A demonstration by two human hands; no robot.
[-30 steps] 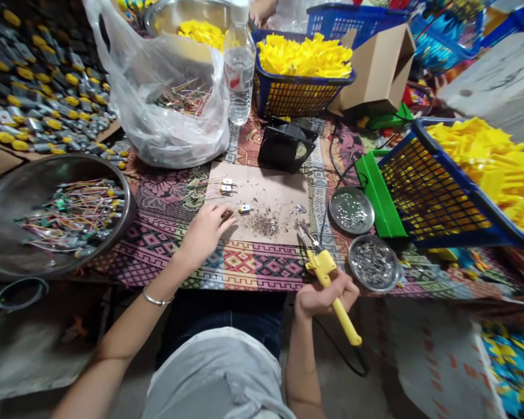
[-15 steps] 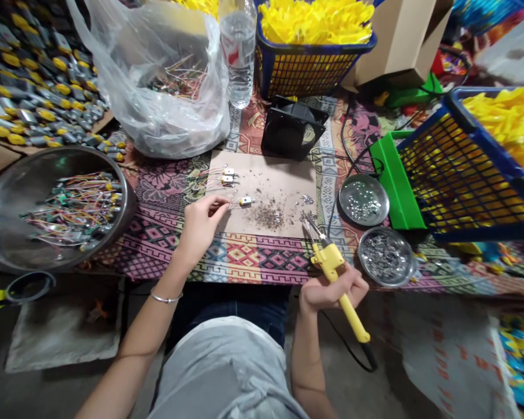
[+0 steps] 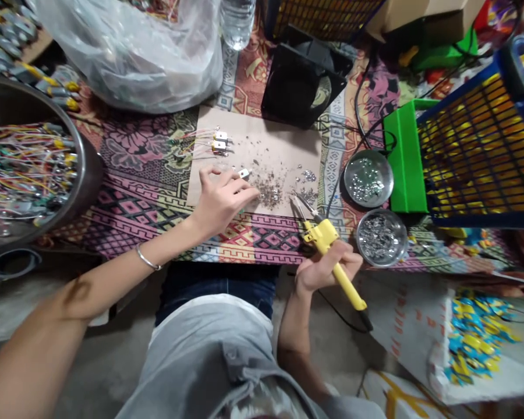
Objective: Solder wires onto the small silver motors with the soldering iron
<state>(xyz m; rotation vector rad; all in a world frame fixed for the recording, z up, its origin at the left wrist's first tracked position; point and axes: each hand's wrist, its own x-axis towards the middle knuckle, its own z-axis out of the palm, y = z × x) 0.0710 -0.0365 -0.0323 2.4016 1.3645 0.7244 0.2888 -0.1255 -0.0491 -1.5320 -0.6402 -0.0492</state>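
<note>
My right hand [image 3: 327, 269] is wrapped round the handle of a yellow soldering gun [image 3: 322, 235], whose two-pronged tip points up and left over the cardboard's lower right part. My left hand [image 3: 225, 201] reaches palm down over the cardboard sheet [image 3: 240, 122], fingers stretched toward the right beside dark crumbs [image 3: 271, 192]. Just above those fingers lies a small motor [image 3: 243, 174], partly covered by the hand. Two more motors with thin wires [image 3: 219, 141] lie side by side at the sheet's upper left. Small shiny metal bits [image 3: 306, 176] are scattered near the gun's tip.
A black fan [image 3: 292, 81] stands behind the cardboard. On the right are two round dishes of small metal parts [image 3: 369, 181], [image 3: 382, 235], a green holder [image 3: 406, 157] and a blue basket [image 3: 467, 139]. A steel bowl [image 3: 87, 157] of wired parts and a plastic bag [image 3: 135, 64] are left.
My left hand has let go of the motor's wires and moved right, its fingers now stretched toward the crumbs. My right hand still holds the soldering gun. The camera view has shifted.
</note>
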